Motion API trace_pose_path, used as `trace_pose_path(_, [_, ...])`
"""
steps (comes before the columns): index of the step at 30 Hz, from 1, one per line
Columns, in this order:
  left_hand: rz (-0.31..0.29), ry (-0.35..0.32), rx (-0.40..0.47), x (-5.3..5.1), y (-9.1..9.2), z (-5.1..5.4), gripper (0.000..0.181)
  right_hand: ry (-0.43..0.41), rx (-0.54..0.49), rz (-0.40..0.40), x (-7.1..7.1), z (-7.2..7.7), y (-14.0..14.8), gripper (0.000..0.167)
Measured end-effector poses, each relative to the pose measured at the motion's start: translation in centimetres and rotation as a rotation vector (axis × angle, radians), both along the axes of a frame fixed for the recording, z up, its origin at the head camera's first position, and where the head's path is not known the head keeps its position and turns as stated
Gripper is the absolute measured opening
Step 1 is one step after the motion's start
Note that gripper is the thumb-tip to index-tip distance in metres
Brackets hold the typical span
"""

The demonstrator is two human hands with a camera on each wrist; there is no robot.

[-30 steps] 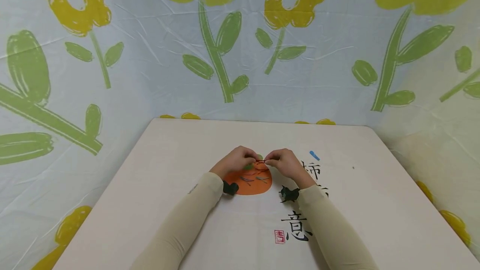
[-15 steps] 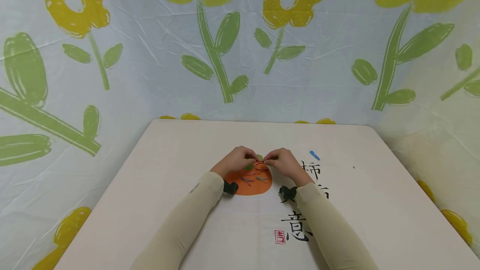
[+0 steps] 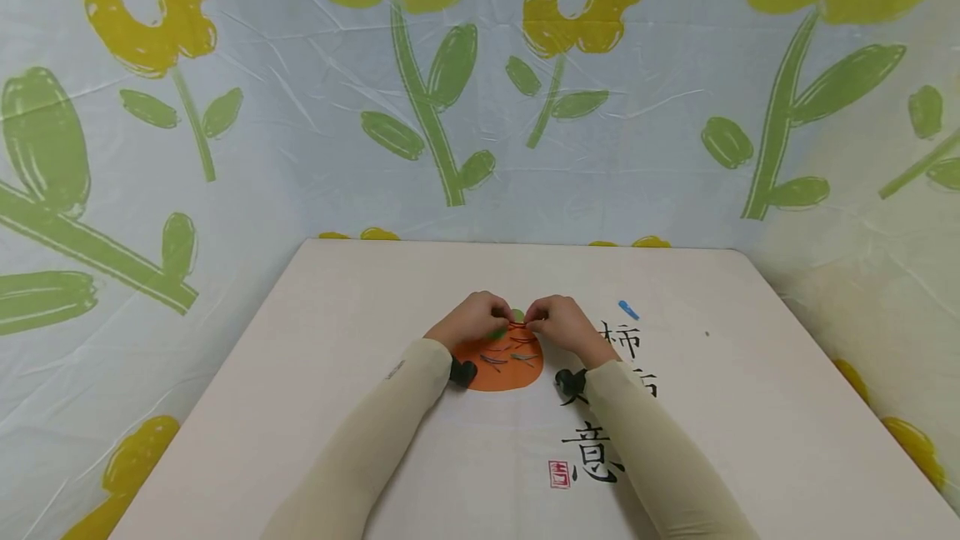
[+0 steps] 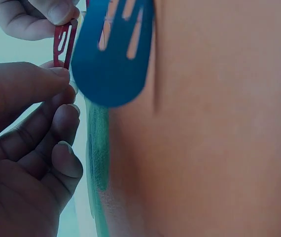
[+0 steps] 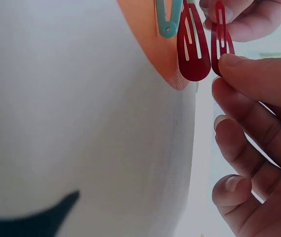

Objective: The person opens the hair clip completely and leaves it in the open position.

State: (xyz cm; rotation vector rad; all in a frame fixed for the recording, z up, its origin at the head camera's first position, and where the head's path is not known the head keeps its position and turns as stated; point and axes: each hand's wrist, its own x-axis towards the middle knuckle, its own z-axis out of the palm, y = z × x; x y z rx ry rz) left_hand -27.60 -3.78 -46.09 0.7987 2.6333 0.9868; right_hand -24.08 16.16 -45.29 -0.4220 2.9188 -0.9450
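Note:
A small red snap hair clip (image 5: 216, 61) is stretched between my two hands. My left hand (image 3: 471, 317) pinches one end with thumb and fingers. My right hand (image 3: 564, 325) pinches the other end; its remaining fingers curl loosely in the right wrist view. Both hands hover over the far edge of an orange round fruit picture (image 3: 504, 377) on the table cover. A second, dark red hair clip (image 5: 197, 69) lies just beside the held one, with a teal hair clip (image 5: 168, 27) next to it. In the left wrist view a blue hair clip (image 4: 108, 86) appears large in front.
The pale table cover (image 3: 360, 298) bears black brush characters (image 3: 592, 452) and a red seal mark (image 3: 558, 474). One loose blue hair clip (image 3: 628, 309) lies beyond the right hand. Several clips lie on the orange picture. A flower-printed curtain (image 3: 337, 190) surrounds the table.
The right wrist has shifted slightly to the left, so the two wrists are a little closer. Both hands still pinch the red clip over the picture's far edge.

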Motion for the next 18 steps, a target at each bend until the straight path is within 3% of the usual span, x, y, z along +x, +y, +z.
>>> trace_pose_path(18, [-0.018, 0.008, -0.052, -0.93, 0.44, -0.55, 0.014, -0.010, 0.068, 0.026, 0.21, 0.21, -0.39, 0.010])
